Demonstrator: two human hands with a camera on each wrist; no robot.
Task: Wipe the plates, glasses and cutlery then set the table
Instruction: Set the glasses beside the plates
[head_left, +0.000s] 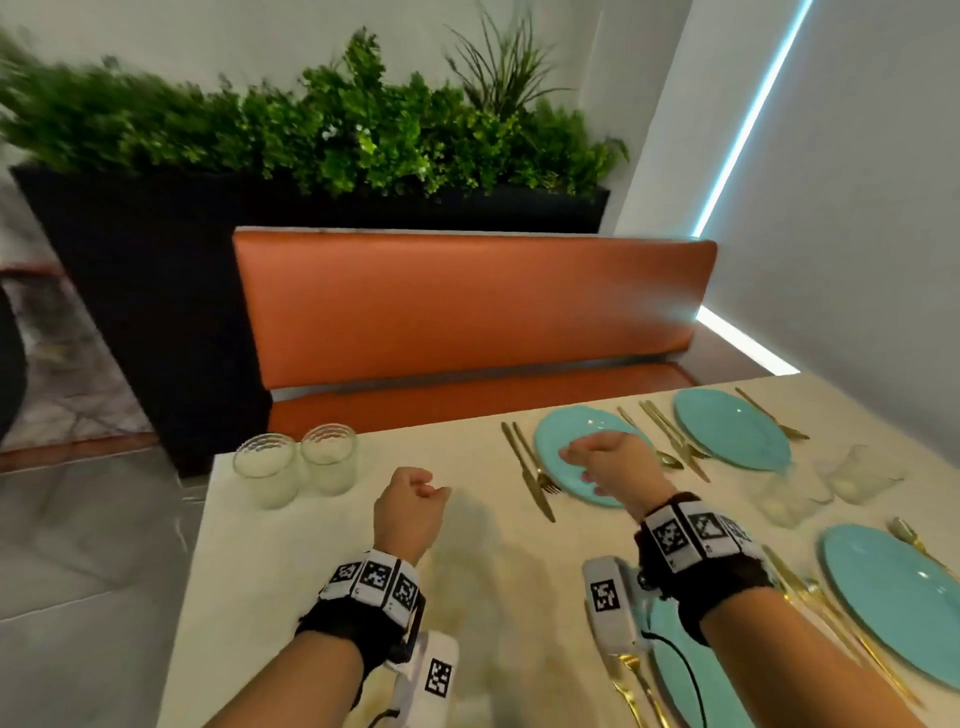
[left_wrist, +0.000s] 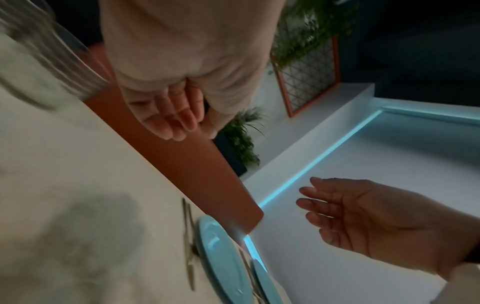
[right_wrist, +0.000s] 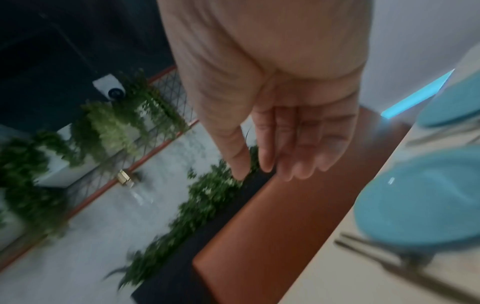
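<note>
My left hand (head_left: 415, 493) hovers over the bare left part of the cream table (head_left: 291, 582), fingers loosely curled and holding nothing; the left wrist view shows the same empty left hand (left_wrist: 171, 115). The right hand (head_left: 602, 462) hangs above a teal plate (head_left: 561, 436), fingers relaxed and empty, as the right wrist view of that hand (right_wrist: 285, 148) confirms. Two clear ribbed glasses (head_left: 266, 467) (head_left: 330, 457) stand side by side near the table's far left corner. A gold knife and fork (head_left: 530, 473) lie left of that plate.
More teal plates (head_left: 732, 428) (head_left: 893, 597) with gold cutlery (head_left: 675, 441) fill the right side, with two blurred glasses (head_left: 862, 475) between them. An orange bench (head_left: 467, 306) runs behind the table, backed by a black planter (head_left: 156, 270). A white wall stands on the right.
</note>
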